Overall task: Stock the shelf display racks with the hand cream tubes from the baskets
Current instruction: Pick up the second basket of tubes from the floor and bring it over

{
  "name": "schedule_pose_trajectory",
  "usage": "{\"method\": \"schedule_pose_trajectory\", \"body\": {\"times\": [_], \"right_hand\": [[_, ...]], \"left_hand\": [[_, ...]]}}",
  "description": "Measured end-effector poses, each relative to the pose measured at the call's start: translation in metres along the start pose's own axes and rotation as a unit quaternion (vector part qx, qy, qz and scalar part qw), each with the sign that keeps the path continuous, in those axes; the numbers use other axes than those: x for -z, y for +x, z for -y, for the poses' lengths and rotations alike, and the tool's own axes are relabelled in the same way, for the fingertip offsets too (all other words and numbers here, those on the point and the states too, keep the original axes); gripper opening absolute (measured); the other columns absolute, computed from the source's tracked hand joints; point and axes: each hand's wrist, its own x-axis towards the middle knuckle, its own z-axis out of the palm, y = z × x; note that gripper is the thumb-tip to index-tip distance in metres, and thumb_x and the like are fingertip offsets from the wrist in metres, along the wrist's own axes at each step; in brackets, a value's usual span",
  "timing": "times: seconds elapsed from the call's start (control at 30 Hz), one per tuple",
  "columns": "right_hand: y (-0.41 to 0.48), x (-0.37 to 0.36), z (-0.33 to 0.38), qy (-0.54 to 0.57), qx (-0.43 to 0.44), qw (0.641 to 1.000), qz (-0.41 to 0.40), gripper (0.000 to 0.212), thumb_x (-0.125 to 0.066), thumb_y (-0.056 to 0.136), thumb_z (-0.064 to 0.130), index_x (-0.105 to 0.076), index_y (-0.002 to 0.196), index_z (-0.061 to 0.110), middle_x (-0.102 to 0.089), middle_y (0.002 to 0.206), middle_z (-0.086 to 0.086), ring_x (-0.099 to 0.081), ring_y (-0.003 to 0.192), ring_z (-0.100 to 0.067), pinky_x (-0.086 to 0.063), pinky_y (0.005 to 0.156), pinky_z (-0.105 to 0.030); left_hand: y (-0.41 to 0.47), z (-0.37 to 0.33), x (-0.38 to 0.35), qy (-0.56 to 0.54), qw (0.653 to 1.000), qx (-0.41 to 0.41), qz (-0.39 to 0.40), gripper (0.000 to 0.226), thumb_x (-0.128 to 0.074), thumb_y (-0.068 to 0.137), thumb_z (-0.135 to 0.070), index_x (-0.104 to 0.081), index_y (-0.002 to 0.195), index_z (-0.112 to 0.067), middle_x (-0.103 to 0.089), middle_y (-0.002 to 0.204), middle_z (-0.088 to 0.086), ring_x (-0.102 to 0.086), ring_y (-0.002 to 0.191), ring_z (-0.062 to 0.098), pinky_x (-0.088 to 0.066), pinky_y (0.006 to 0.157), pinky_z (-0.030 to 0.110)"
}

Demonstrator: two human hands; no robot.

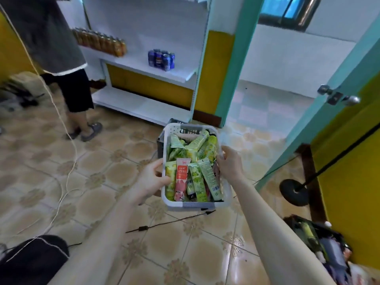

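I hold a white plastic basket [197,204] out in front of me above the tiled floor. It is full of hand cream tubes [197,161], mostly green, with one pink tube [181,178] near the front. My left hand [151,179] grips the basket's left rim. My right hand [229,161] grips its right rim. A white shelf rack [144,66] stands ahead at the left, a few steps away.
The rack's shelf carries amber bottles [100,41] and blue cans [161,59]. A person [61,64] stands at the rack's left. A dark crate [162,140] sits under the basket. Cables [67,153] cross the floor. A teal door [337,95] hangs open at the right, by a black stand base [294,192].
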Motion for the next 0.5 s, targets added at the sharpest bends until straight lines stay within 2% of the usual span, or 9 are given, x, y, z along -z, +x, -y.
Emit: {"method": "schedule_pose_trajectory", "body": {"times": [0.13, 0.17, 0.23, 0.3, 0.37, 0.43, 0.5], "right_hand": [[0.019, -0.068, 0.053, -0.021, 0.044, 0.997, 0.063, 0.019, -0.044, 0.091, 0.003, -0.061, 0.1, 0.005, -0.06, 0.085, -0.006, -0.057, 0.08, -0.024, -0.045, 0.067, -0.033], [0.024, -0.084, 0.065, -0.025, 0.055, 0.995, 0.079, 0.018, -0.043, 0.091, 0.003, -0.06, 0.098, 0.003, -0.061, 0.083, -0.007, -0.058, 0.079, -0.025, -0.047, 0.067, -0.034], [0.036, -0.114, 0.087, -0.031, 0.084, 0.99, 0.11, 0.017, -0.044, 0.09, 0.004, -0.06, 0.094, 0.002, -0.064, 0.084, -0.009, -0.06, 0.079, -0.026, -0.047, 0.065, -0.034], [0.049, -0.144, 0.109, -0.034, 0.117, 0.982, 0.143, 0.016, -0.043, 0.089, 0.004, -0.059, 0.089, 0.003, -0.063, 0.081, -0.008, -0.059, 0.076, -0.025, -0.041, 0.058, -0.03], [0.061, -0.172, 0.13, -0.039, 0.146, 0.973, 0.174, 0.017, -0.042, 0.089, 0.003, -0.059, 0.089, 0.003, -0.06, 0.08, -0.006, -0.056, 0.074, -0.023, -0.037, 0.056, -0.027], [0.074, -0.197, 0.151, -0.043, 0.172, 0.964, 0.2, 0.019, -0.041, 0.09, 0.002, -0.06, 0.092, 0.002, -0.062, 0.083, -0.007, -0.056, 0.075, -0.022, -0.038, 0.058, -0.027], [0.089, -0.222, 0.17, -0.043, 0.196, 0.954, 0.223, 0.019, -0.041, 0.089, 0.002, -0.061, 0.092, 0.002, -0.063, 0.084, -0.008, -0.058, 0.077, -0.023, -0.042, 0.062, -0.028]], "left_hand": [[-0.004, 0.01, 0.07, -0.008, 0.997, 0.0, -0.076, 0.052, -0.059, 0.081, 0.008, -0.05, 0.123, -0.022, -0.065, 0.083, 0.002, -0.067, 0.061, 0.008, -0.053, 0.049, 0.025], [-0.004, 0.014, 0.086, -0.009, 0.995, 0.004, -0.096, 0.052, -0.059, 0.081, 0.007, -0.051, 0.123, -0.022, -0.066, 0.082, 0.002, -0.067, 0.061, 0.009, -0.053, 0.048, 0.026], [-0.002, 0.021, 0.114, -0.019, 0.991, 0.018, -0.132, 0.053, -0.061, 0.081, 0.006, -0.052, 0.126, -0.021, -0.067, 0.089, 0.006, -0.069, 0.071, 0.016, -0.057, 0.057, 0.036], [0.001, 0.029, 0.141, -0.039, 0.985, 0.029, -0.163, 0.055, -0.061, 0.08, 0.006, -0.052, 0.128, -0.021, -0.068, 0.095, 0.01, -0.069, 0.078, 0.021, -0.058, 0.063, 0.04], [0.006, 0.035, 0.164, -0.054, 0.978, 0.034, -0.197, 0.051, -0.06, 0.081, 0.006, -0.054, 0.12, -0.025, -0.068, 0.089, 0.008, -0.068, 0.074, 0.017, -0.058, 0.058, 0.032], [0.013, 0.038, 0.183, -0.061, 0.969, 0.036, -0.238, 0.051, -0.06, 0.08, 0.006, -0.053, 0.117, -0.029, -0.066, 0.084, 0.002, -0.065, 0.07, 0.013, -0.055, 0.051, 0.024], [0.024, 0.04, 0.202, -0.078, 0.959, 0.042, -0.27, 0.05, -0.06, 0.08, 0.007, -0.053, 0.117, -0.026, -0.064, 0.084, 0.001, -0.063, 0.07, 0.013, -0.054, 0.049, 0.021]]}}
